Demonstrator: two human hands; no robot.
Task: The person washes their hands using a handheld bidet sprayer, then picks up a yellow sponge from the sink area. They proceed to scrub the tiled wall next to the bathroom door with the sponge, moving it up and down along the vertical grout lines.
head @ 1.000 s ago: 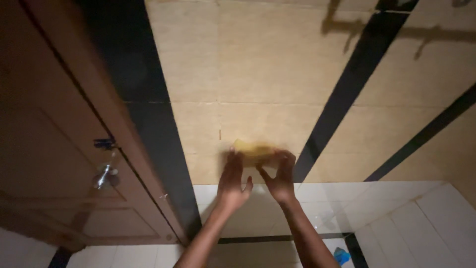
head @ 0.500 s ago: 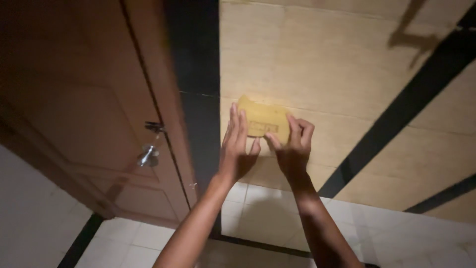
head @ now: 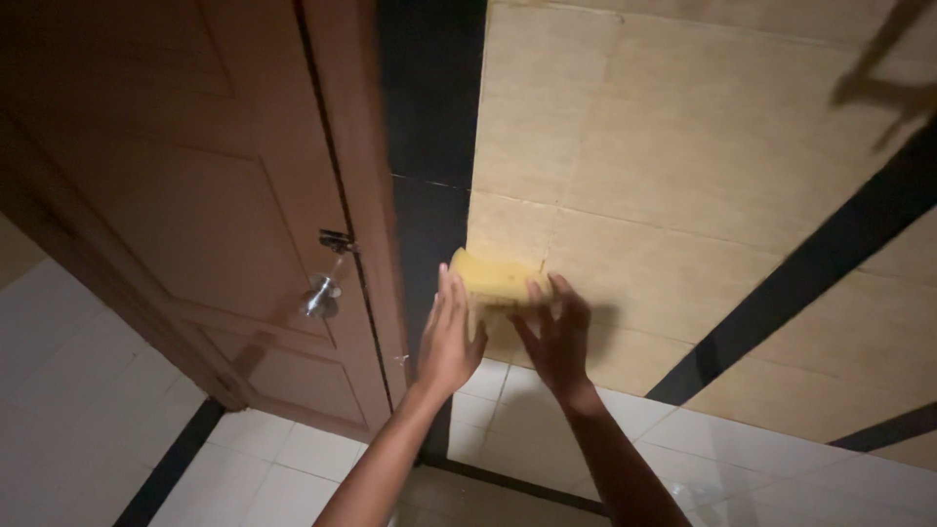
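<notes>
A yellow sponge [head: 491, 278] is pressed against the beige wall tile [head: 683, 166], just right of the black tile strip [head: 429, 117]; it is held by the left hand [head: 449, 337], fingers together and flat, and the right hand [head: 554, 337], fingers spread. The sponge could slip off if fingertip pressure is eased; the wooden door [head: 195, 195] to the left could be brushed.

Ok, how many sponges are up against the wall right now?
1. A single yellow sponge sits against the beige wall tile, just right of the black vertical strip, with the left hand and right hand at it. None other shows.
</notes>
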